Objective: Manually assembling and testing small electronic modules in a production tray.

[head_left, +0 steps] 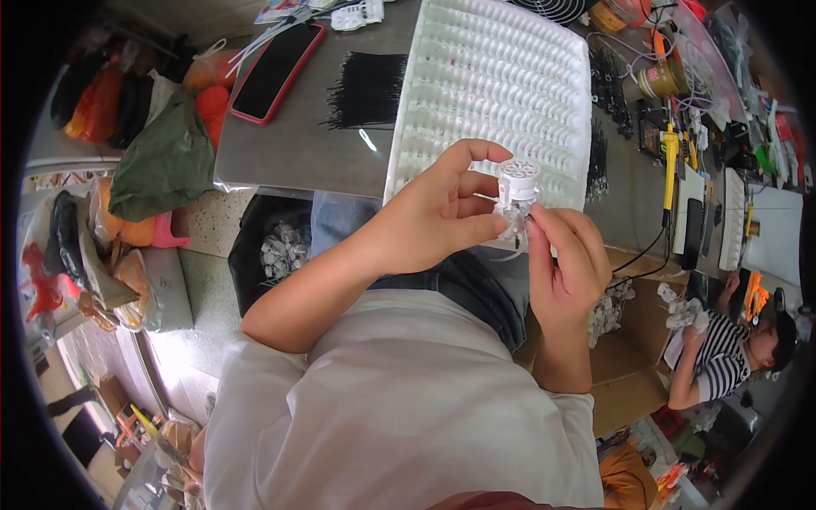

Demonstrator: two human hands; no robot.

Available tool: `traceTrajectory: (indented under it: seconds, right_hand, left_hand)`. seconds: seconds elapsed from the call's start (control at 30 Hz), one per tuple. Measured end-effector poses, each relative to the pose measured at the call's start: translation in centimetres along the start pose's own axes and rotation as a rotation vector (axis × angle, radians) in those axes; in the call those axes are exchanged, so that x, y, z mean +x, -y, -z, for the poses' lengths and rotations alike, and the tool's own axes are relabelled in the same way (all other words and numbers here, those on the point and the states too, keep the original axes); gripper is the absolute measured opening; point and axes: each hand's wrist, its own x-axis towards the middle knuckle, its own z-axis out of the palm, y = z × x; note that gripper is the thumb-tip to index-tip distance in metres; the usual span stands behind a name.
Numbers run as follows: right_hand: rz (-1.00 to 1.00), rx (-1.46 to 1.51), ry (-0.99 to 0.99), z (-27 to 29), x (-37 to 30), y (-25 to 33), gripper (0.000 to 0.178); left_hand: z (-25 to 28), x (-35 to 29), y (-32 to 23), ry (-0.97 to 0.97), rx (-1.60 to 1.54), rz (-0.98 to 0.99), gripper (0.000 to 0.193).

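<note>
In front of my chest, over the near edge of a white tray [403,140], my left hand [421,223] grips a small white plastic device [518,180]. Its round top has slots like a little grille, and its lower part looks clear. The left thumb presses on the lower part while the index finger curls over beside the top. My right hand [571,259] pinches at the lower right side of the same device with thumb and index finger. What lies between those right fingertips is too small to make out. Rows of small white parts fill the tray.
Left of the tray lie black cut wires [365,89] and a red-cased phone [279,72]. A yellow-handled tool [670,170] with a black cord is at the right. Below stand a cardboard box [625,404] and a black bag [248,255] with white pieces. A co-worker [722,365] sits at right.
</note>
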Motion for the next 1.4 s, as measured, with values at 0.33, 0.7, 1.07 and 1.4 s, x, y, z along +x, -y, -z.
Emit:
traceTrajectory:
  seconds: [0.33,0.7,1.07,1.4]
  right_hand:
    - [0.012,-0.003,0.015,-1.5,1.8,1.8,0.038]
    - [-0.156,0.330,0.054,-1.0,1.9,3.5,0.048]
    - [-0.375,0.111,0.060,12.0,-5.4,-3.8,0.025]
    - [-0.895,-0.077,0.846,21.6,-10.5,-14.8,0.019]
  left_hand:
    - [2.4,0.0,-0.3,-0.047,0.032,-0.083,0.068]
    - [6.8,-4.3,-7.2,-0.074,0.044,-0.197,0.068]
    - [23.4,-20.9,-3.0,-0.474,0.766,0.731,0.050]
    - [33.7,-24.7,20.4,-0.916,1.018,0.510,0.075]
